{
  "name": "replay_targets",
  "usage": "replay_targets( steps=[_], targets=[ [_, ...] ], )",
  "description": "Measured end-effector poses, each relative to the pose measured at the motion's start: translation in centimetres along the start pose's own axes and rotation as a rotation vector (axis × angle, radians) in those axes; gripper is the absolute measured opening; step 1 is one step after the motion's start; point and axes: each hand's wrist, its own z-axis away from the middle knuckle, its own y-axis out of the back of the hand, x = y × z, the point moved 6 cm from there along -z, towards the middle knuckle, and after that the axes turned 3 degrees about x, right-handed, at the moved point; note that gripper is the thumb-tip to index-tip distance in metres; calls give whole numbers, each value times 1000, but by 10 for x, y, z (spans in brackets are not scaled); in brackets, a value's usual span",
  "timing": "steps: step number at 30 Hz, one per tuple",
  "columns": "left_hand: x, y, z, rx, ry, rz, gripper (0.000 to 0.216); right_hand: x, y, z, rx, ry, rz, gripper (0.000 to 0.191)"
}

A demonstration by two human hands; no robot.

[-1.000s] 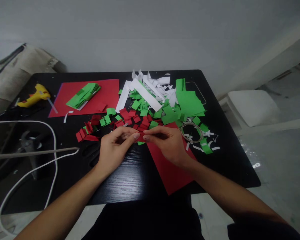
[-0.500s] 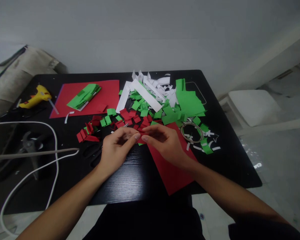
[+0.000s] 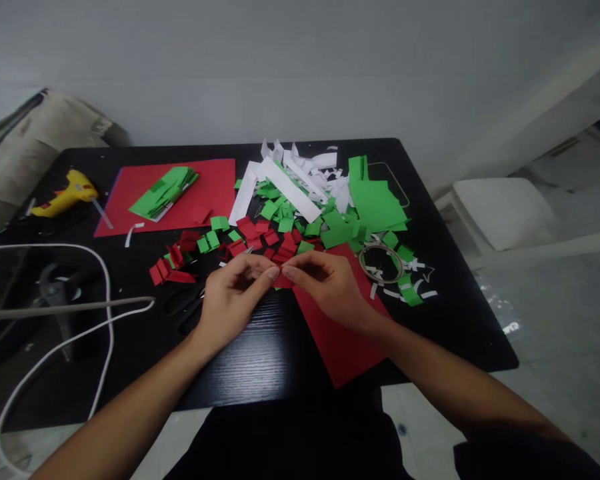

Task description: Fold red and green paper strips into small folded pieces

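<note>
Nearest, dark clothing (image 3: 285, 440) just below front edge of black tabletop (image 3: 250, 367). Stretches both bare arms in over that edge, fingertips close together mid-tabletop. Under right wrist, loose red sheet (image 3: 337, 347), one corner close to front edge. Has left hand (image 3: 230, 293) with thumb against forefinger: grip pinched on small red paper piece (image 3: 283, 279). Has right hand (image 3: 337, 287) opposite, thumb and forefinger drawn together too, grip pinching same piece from other side. Piece between both sets of fingertips, partly covered; can't tell exact shape. Beside left wrist, black scissors (image 3: 194, 294), partly hidden behind hand. Farther left, white cable (image 3: 109, 280) in a loop, pliers (image 3: 63, 330) dark and blurry. Right of right hand, metal ring (image 3: 361, 262) lying over green and white scraps. Beyond fingertips, folded red pieces (image 3: 250, 229) mixed with green squares (image 3: 220, 223). Further back, white strips (image 3: 291, 189) heaped, bigger green sheets (image 3: 377, 203) to the right. Back left, yellow glue gun (image 3: 67, 197) near second red sheet (image 3: 215, 187) bearing green paper stack (image 3: 165, 190). Farthest, grey wall (image 3: 280, 100).
</note>
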Motion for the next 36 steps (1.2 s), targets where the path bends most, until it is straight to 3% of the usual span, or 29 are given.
replay_targets(
  steps=[5, 16, 36],
  targets=[
    [-2, 5, -4, 51, 55, -4, 16, 5, 0, -2, -30, -41, -22, 19],
    [-1, -1, -7, -103, 26, -36, 18, 4, -2, -2, -74, 32, 44, 10],
    [-3, -3, -7, -128, -52, -86, 18, 1, 0, -3, -77, 52, 91, 8]
  ],
)
